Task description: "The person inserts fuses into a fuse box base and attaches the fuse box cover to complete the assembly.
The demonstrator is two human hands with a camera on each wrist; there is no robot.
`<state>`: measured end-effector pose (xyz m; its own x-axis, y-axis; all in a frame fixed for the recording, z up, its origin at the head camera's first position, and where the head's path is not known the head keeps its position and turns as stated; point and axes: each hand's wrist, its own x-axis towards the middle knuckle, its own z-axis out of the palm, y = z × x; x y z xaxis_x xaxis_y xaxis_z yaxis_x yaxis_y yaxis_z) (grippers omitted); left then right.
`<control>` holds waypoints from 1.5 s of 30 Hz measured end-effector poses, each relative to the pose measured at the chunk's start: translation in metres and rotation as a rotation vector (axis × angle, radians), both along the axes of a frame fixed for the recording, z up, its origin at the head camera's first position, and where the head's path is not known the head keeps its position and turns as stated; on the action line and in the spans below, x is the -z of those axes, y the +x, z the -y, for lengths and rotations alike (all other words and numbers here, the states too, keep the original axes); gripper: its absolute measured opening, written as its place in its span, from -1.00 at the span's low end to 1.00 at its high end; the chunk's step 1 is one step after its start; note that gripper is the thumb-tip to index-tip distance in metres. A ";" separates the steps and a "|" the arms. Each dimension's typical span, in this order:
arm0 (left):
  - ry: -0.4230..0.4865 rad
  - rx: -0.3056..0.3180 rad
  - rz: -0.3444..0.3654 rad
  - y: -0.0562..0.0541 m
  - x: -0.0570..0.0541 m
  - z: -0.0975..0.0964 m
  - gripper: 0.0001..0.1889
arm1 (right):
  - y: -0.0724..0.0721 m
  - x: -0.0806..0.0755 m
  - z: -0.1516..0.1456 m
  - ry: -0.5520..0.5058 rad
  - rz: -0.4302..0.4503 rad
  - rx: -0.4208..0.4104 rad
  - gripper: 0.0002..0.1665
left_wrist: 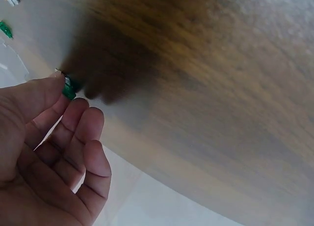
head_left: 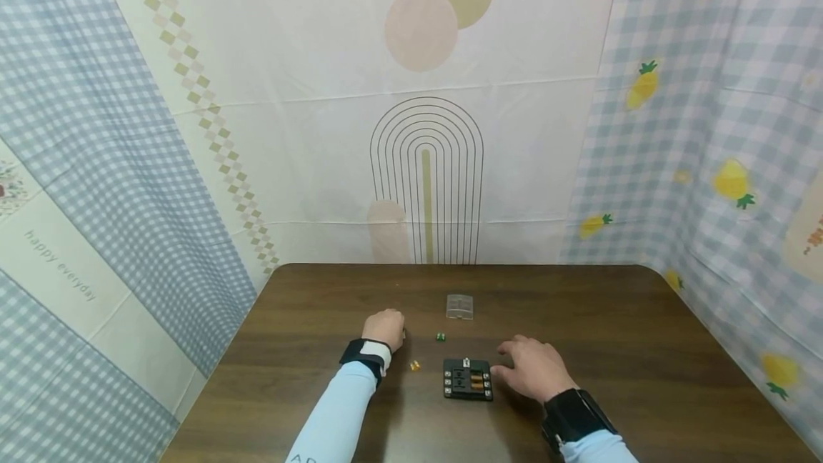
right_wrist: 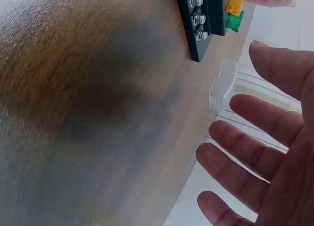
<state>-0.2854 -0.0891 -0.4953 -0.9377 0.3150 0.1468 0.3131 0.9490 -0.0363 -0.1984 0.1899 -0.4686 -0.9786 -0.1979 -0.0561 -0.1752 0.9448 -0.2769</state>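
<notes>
My left hand [head_left: 383, 327] pinches a small green blade fuse [left_wrist: 68, 90] between thumb and fingertip, low over the table at the left. To its right on the wood lie a loose green fuse [head_left: 440, 336] and a loose orange fuse [head_left: 415, 365]. A black fuse block [head_left: 468, 393] with metal screw terminals [right_wrist: 198, 18] along its edge sits nearer the front. Orange fuses [head_left: 477, 380] are seated in its right part. Beside the block's right side, my right hand [head_left: 535, 370] hovers with fingers spread and holds nothing.
A clear plastic cover [head_left: 459, 306] lies behind the block, toward the back of the brown wooden table [head_left: 611, 320]. Past the table's far edge hangs a white patterned cloth [head_left: 321, 163], with checked cloths at both sides.
</notes>
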 end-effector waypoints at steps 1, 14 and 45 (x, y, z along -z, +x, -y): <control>0.001 0.000 0.002 0.000 -0.001 0.000 -0.89 | 0.000 0.000 0.000 0.001 -0.001 0.000 -0.55; 0.022 -0.004 -0.001 0.002 -0.006 0.000 -0.84 | 0.001 0.000 0.000 0.003 -0.002 -0.004 -0.57; 0.086 0.031 0.100 0.000 -0.013 0.001 -0.89 | 0.002 0.001 0.002 -0.001 0.006 0.009 -0.60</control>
<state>-0.2851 -0.0903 -0.4825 -0.9390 0.3344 0.0805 0.3403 0.9371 0.0773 -0.1967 0.1881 -0.4692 -0.9800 -0.1892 -0.0622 -0.1650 0.9461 -0.2787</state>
